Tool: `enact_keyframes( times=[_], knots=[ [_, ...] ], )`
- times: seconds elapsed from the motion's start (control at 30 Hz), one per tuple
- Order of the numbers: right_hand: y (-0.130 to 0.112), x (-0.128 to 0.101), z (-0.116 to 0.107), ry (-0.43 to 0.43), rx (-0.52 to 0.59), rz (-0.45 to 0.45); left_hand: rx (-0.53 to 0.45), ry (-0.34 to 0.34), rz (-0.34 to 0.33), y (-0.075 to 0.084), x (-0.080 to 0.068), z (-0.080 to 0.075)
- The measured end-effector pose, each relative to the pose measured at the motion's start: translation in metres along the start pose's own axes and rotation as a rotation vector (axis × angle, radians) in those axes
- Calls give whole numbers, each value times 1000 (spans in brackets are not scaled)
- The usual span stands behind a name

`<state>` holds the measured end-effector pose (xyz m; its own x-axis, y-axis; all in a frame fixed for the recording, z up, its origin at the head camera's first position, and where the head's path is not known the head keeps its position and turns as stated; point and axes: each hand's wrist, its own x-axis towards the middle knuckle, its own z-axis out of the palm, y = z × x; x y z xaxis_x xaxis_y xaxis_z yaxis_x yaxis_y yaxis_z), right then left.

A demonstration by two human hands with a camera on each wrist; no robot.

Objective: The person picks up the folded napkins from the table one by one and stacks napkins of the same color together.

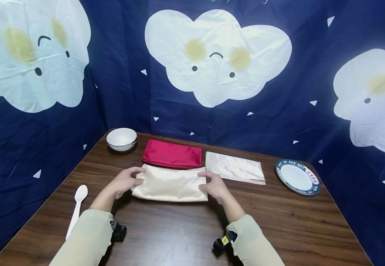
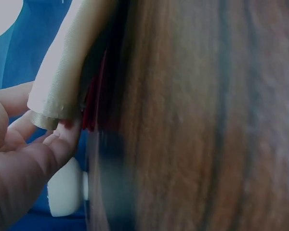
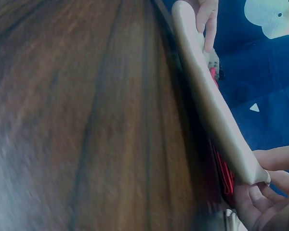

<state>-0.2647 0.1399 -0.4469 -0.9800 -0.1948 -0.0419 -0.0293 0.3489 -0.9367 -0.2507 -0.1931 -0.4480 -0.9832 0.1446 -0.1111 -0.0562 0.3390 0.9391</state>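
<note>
A folded cream satin cloth (image 1: 170, 184) lies on the wooden table (image 1: 185, 229) in front of me. My left hand (image 1: 127, 181) grips its left end, fingers curled over the edge. My right hand (image 1: 213, 184) grips its right end. In the left wrist view the cream cloth (image 2: 62, 82) is pinched by the fingers (image 2: 48, 149). In the right wrist view the cream cloth (image 3: 212, 101) runs along the table, with the right fingers (image 3: 265, 197) under its near corner. A folded red cloth (image 1: 172, 154) lies just behind it.
A second folded cream cloth (image 1: 235, 168) lies to the right of the red one. A white bowl (image 1: 121, 139) stands at the back left, a white spoon (image 1: 77, 207) at the left edge, a dark-rimmed plate (image 1: 297, 176) at the right. Blue cloud-print curtains surround the table.
</note>
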Motion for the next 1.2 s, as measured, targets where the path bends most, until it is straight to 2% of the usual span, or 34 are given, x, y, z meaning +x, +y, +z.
enact_keyframes(
  times=[0.23, 0.4, 0.67, 0.8, 0.93, 1.07, 1.2],
  knots=[
    [-4, -2, -19, 32, 52, 15, -43, -40, 93, 11, 7, 6],
    [-4, -1, -33, 54, 79, 19, -71, -72, 119, 19, 17, 14],
    [-1, -3, -68, 130, -17, -12, -90, -60, 145, 40, 37, 43],
    [1, -4, -90, 153, -100, -16, -135, -76, 155, 50, 50, 61],
    [2, -4, -117, 186, -143, -9, -245, -114, 163, 63, 66, 86],
    [7, -2, -140, 230, -111, 28, -305, -111, 172, 73, 86, 114],
    [17, 5, -157, 275, -69, 54, -282, -70, 181, 77, 105, 137]
  ],
)
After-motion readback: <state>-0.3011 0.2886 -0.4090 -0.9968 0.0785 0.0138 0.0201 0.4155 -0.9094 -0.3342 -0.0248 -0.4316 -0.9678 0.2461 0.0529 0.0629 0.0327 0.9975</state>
